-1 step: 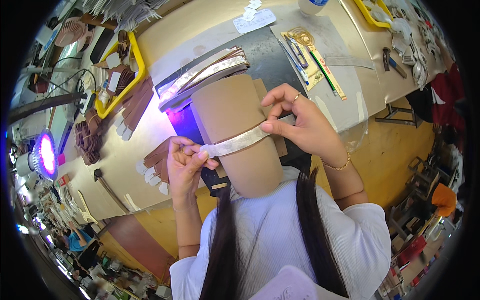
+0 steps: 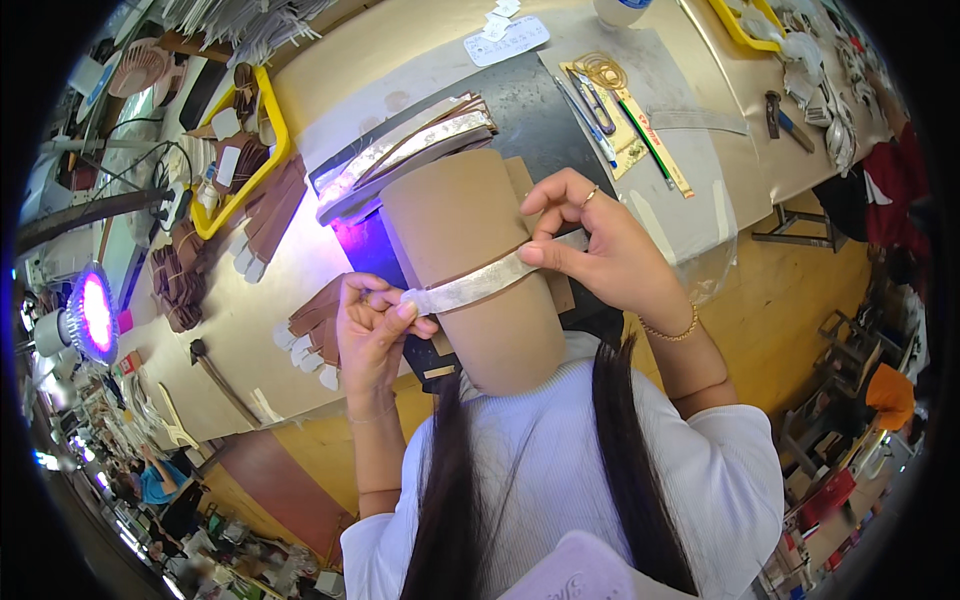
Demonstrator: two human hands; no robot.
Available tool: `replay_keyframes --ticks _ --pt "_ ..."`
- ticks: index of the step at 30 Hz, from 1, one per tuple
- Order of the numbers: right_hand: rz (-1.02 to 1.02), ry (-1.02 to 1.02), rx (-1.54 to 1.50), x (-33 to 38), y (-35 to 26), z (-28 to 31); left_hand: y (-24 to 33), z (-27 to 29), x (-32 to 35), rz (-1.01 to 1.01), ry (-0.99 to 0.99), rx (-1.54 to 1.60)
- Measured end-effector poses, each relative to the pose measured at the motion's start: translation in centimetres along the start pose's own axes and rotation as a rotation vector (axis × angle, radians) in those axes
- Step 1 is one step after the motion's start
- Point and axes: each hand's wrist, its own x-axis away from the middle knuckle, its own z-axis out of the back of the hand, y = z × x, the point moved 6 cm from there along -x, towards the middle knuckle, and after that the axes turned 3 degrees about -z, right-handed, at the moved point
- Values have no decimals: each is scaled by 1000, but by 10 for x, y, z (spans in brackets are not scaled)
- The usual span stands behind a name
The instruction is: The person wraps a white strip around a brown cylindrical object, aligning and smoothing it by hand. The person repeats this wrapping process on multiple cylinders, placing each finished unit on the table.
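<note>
A thin whitish-grey strip (image 2: 475, 288) lies bent across a rounded tan form (image 2: 450, 215), which points toward my chest. The strip's left end is pinched between thumb and fingers of my left hand (image 2: 372, 325). On the other side of the form, my right hand (image 2: 605, 240) grips the strip between thumb and forefinger, and its far end shows past the fingers. A narrow brown edge runs along the strip's upper side. Behind the form, a stack of similar brown and whitish strips (image 2: 405, 150) rests on a black board (image 2: 530, 105).
A yellow tray (image 2: 284, 135) of brown pieces stands at the left, near brown strip bundles (image 2: 275, 215). A glowing lamp (image 2: 97, 312) is at far left. Pens, a ruler (image 2: 662, 150) and a cord coil (image 2: 602, 70) lie right of the board. A hammer (image 2: 792, 128) lies farther right.
</note>
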Motion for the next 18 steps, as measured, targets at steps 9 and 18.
replay_keyframes --ticks 9,18 --pt "-131 -35 -521 -1 51 0 -1 -5 -8 15 17 -58" --pt "-116 -1 -674 2 61 -4 -1 -5 -5 1 10 -41"
